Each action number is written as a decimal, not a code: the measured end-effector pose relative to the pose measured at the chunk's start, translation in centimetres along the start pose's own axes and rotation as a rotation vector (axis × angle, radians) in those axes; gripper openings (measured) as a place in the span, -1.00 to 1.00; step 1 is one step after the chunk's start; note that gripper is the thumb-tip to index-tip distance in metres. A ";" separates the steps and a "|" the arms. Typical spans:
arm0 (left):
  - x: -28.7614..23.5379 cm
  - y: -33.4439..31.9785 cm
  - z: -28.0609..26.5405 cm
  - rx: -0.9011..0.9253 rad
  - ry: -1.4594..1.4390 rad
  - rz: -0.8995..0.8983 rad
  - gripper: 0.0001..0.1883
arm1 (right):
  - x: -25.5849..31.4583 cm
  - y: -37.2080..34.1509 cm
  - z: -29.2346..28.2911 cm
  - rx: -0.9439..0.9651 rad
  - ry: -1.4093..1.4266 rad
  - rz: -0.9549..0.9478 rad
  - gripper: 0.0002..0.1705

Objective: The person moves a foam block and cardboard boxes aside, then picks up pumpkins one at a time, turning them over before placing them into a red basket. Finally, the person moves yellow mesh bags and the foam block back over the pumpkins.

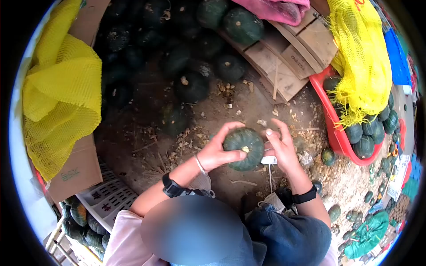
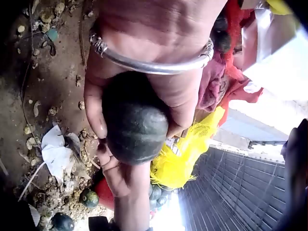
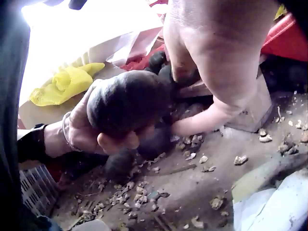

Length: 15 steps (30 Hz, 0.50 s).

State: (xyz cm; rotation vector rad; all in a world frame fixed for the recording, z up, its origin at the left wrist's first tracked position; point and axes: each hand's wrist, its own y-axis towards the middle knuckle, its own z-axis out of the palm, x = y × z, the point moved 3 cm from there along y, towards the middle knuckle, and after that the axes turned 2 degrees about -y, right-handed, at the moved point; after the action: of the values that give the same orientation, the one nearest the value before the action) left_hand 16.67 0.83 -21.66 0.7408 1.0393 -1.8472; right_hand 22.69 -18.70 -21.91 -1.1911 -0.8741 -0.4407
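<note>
A dark green ribbed squash (image 1: 243, 149) is held above the dirt floor in the head view. The left hand (image 1: 218, 150) grips it from the left, thumb on the face with the pale stem scar, fingers round the far edge. In the left wrist view the squash (image 2: 137, 122) sits between thumb and fingers below a silver bangle. On the other side, the right hand (image 1: 281, 146) has its fingers spread and raised beside the squash; a small white piece (image 1: 269, 160) shows beneath it. From the right wrist view, the squash (image 3: 127, 102) rests in the left hand (image 3: 82, 127).
Many squashes (image 1: 191, 86) lie on the shaded floor beyond the hands. At the right stands a red basket (image 1: 329, 116) of squashes, partly under yellow netting (image 1: 361, 57). Flattened cardboard (image 1: 293, 57) lies at the back; a white crate (image 1: 108, 195) and more yellow netting (image 1: 64, 93) are left.
</note>
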 end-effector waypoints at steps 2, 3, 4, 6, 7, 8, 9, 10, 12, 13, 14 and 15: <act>-0.5 -0.3 0.0 -0.020 0.100 0.064 -0.32 | 0.5 -0.2 0.0 0.089 -0.021 -0.019 -0.26; -0.2 -0.3 -0.1 -0.055 0.070 0.028 -0.39 | 1.0 -0.6 0.3 0.153 -0.075 -0.099 -0.23; 0.2 -0.2 -0.3 -0.092 0.039 -0.011 -0.45 | 1.4 -1.1 1.0 0.217 -0.130 -0.176 -0.19; 0.4 0.0 0.0 -0.147 0.188 0.060 -0.63 | 0.7 -1.1 2.9 0.339 -0.138 -0.377 -0.11; 0.4 0.0 0.1 -0.159 0.299 0.037 -0.63 | 1.8 -1.8 3.7 0.320 -0.372 -0.389 -0.14; 0.3 -0.2 -0.2 -0.171 0.411 0.016 -0.63 | 1.1 -1.5 3.8 0.313 -0.314 -0.336 -0.22; -0.8 -0.6 0.0 -0.175 0.419 -0.109 -0.61 | 0.2 -1.2 3.7 0.305 -0.255 -0.283 -0.29; -1.9 -1.1 0.3 -0.176 0.429 -0.235 -0.57 | -0.6 -1.2 4.0 0.327 0.081 -0.142 -0.37; -1.4 -1.5 -1.8 -0.306 0.539 -0.035 -0.68 | -3.6 -0.6 2.7 0.812 0.861 0.241 -0.33; -2.4 -1.7 -3.2 -0.420 0.745 0.231 -0.75 | -3.7 -0.7 2.1 0.840 0.965 0.294 -0.30; -4.1 -2.0 -4.1 -0.545 0.815 0.204 -0.76 | -3.5 -0.8 2.0 0.869 1.065 0.345 -0.28; -4.3 -2.4 -6.8 -0.614 1.136 0.384 -0.71 | -3.1 -0.8 1.7 0.899 1.164 0.396 -0.25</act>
State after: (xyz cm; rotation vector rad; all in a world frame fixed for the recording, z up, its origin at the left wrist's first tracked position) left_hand 17.01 9.15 -20.64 1.4958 1.8571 -0.5932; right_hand 19.62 -17.79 -23.64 -0.1271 0.2168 -0.2783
